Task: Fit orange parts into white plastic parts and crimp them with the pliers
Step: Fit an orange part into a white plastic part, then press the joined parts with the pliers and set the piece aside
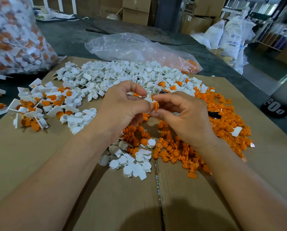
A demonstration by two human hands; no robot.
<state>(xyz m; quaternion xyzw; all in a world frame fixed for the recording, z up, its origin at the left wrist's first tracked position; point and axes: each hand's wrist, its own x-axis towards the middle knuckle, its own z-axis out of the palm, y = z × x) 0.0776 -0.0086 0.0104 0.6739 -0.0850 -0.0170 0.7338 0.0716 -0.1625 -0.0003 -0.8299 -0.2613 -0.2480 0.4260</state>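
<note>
Mid-air: orange part (155, 105) touching white part (148, 99), over the piles.
L hand (122, 107) pinches the white part w/ thumb + forefinger; R hand (186, 117) pinches the orange part, both above the cardboard surface (39, 155). White pile (122, 75) behind, orange pile (222, 120) at R, fitted pcs (36, 104) at L.

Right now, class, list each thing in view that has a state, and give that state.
Left hand: pinches the white part.
Right hand: pinches the orange part.
Pliers: lying unused among the loose orange pile.
Clear bag: slumped, nearly empty.
Large bag: packed with white-and-orange pieces.
</note>
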